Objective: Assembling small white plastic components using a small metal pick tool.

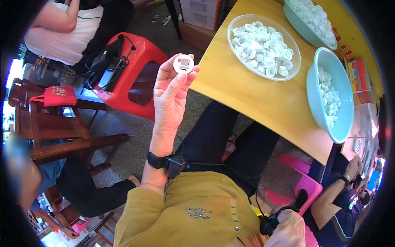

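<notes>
My left hand (173, 84) is raised beside the table's near left corner. Its thumb and fingers pinch a small round white plastic part (184, 64) with a square grey-white middle. A black band with a small black box circles that wrist. Down by my right side hangs my right hand (290, 230), back upward, with a black strapped device at its wrist. Its fingers run out at the lower edge, so what they do is hidden. On the yellow table (222, 76), a clear round bowl (230, 43) holds many similar white parts.
Two turquoise basins (347, 111) (294, 18) of white pieces stand along the table's right side. A red plastic stool (144, 47) carries black cables and devices. Wooden chairs (61, 123), one with a red bag (57, 95), are at left. Other people sit on both sides.
</notes>
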A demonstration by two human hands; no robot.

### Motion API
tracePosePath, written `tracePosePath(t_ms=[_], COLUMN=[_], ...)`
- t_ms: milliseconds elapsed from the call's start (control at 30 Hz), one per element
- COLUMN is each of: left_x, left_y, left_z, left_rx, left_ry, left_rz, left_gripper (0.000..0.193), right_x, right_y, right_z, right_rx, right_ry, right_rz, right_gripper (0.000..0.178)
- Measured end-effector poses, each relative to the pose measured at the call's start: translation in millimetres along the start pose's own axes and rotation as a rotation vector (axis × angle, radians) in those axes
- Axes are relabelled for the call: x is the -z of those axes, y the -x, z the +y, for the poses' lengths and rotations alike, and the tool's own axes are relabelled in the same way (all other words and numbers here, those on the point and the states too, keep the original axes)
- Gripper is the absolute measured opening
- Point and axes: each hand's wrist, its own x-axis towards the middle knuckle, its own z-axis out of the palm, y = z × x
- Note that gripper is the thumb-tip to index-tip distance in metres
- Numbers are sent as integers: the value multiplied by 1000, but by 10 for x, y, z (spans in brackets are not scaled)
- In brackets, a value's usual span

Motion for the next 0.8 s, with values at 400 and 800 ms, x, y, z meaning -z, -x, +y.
tracePosePath(t_ms=[400, 800], left_x=[130, 98], left_y=[127, 357], left_z=[102, 24], left_rx=[-155, 16], left_ry=[-180, 43], left_rz=[15, -40], left_gripper=[49, 41], right_x=[-1574, -1507], right_y=[-1684, -1424], right_z=[2601, 2908], right_rx=[-548, -790], right_ry=[494, 692], right_rz=[590, 829], right_gripper=[14, 15])
